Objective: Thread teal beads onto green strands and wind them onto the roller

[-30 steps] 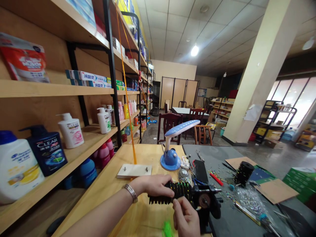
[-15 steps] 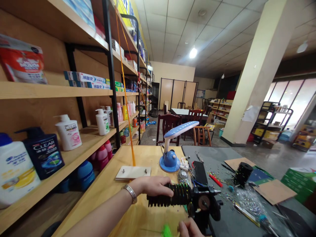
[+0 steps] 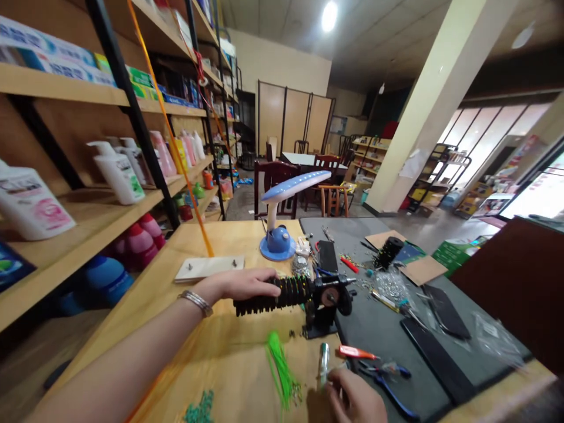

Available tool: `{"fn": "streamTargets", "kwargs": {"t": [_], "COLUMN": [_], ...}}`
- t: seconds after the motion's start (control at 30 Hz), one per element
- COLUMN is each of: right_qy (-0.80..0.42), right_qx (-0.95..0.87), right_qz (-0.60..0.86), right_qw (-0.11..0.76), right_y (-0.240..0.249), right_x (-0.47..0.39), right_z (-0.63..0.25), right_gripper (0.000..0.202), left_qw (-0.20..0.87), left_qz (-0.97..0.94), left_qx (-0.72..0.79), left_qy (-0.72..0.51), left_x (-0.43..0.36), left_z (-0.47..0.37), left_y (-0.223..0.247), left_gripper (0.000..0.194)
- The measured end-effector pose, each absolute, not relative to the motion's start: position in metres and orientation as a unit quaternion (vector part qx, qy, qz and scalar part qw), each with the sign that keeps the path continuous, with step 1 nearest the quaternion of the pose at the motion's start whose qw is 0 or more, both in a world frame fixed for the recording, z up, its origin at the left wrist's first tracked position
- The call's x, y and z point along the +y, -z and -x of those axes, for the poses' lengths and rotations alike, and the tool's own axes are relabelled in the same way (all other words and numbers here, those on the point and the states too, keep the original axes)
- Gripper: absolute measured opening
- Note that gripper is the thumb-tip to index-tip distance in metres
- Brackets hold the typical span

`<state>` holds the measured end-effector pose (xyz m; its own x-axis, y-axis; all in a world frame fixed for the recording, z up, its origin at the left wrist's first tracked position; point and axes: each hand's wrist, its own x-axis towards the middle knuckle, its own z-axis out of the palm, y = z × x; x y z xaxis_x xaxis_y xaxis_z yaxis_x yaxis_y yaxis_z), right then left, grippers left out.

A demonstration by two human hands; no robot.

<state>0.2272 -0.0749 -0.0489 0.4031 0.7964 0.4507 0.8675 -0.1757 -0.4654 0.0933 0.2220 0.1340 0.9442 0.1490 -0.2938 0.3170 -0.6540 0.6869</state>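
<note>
My left hand [image 3: 249, 284], with silver bracelets at the wrist, lies over a black ribbed roller [image 3: 291, 292], its fingers wrapped on the top. The roller joins a black machine [image 3: 329, 299] standing on the table. Lower down, my right hand [image 3: 356, 396] has its fingertips together at the bottom end of a small clear tube [image 3: 324, 358]; the grip is partly hidden. To its left lies a bundle of bright green strands [image 3: 282, 373]. An orange-handled tool [image 3: 358, 352] and blue-handled pliers [image 3: 388, 382] lie right of the tube.
A blue lamp [image 3: 277, 244] stands behind the machine. Left of it is a white board [image 3: 207, 269] with two bolts, near an orange cord [image 3: 194, 205]. Shelves with bottles [image 3: 117, 170] line the left. A grey mat [image 3: 374, 311] holds a second black roller [image 3: 388, 251], beads and bags.
The view has tilted down and turned right, bringing more of the near table into sight. My left hand stays on the roller. My right hand shows more fully, now by the tube.
</note>
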Motion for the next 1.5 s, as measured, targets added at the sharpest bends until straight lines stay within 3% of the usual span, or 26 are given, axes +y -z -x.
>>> {"fn": "streamTargets", "kwargs": {"t": [0.17,0.53,0.87,1.3,1.5], "right_qy": [0.022,-0.041,-0.076,-0.026,-0.060], "right_qx": [-0.570,-0.599,-0.586,-0.599,-0.602], "right_qz": [0.775,0.780,0.803,0.797,0.785], "right_qw": [0.271,0.176,0.077,0.070,0.137], "right_y": [0.039,0.035,0.027,0.039,0.037], "right_x": [-0.090,-0.098,-0.052,-0.043,-0.057], "right_z": [-0.231,-0.217,-0.192,-0.189,-0.201], "right_gripper": [0.013,0.014,0.012,0.013,0.014], "left_qw": [0.409,0.418,0.415,0.413,0.417], "left_qz": [-0.896,-0.888,-0.889,-0.892,-0.893], "left_qx": [0.128,0.146,0.152,0.145,0.136], "left_qy": [0.116,0.124,0.119,0.115,0.107], "left_x": [0.222,0.224,0.223,0.225,0.226], "left_z": [-0.094,-0.094,-0.093,-0.094,-0.094], "left_y": [-0.135,-0.133,-0.134,-0.132,-0.133], "left_gripper": [0.042,0.041,0.044,0.041,0.041]}}
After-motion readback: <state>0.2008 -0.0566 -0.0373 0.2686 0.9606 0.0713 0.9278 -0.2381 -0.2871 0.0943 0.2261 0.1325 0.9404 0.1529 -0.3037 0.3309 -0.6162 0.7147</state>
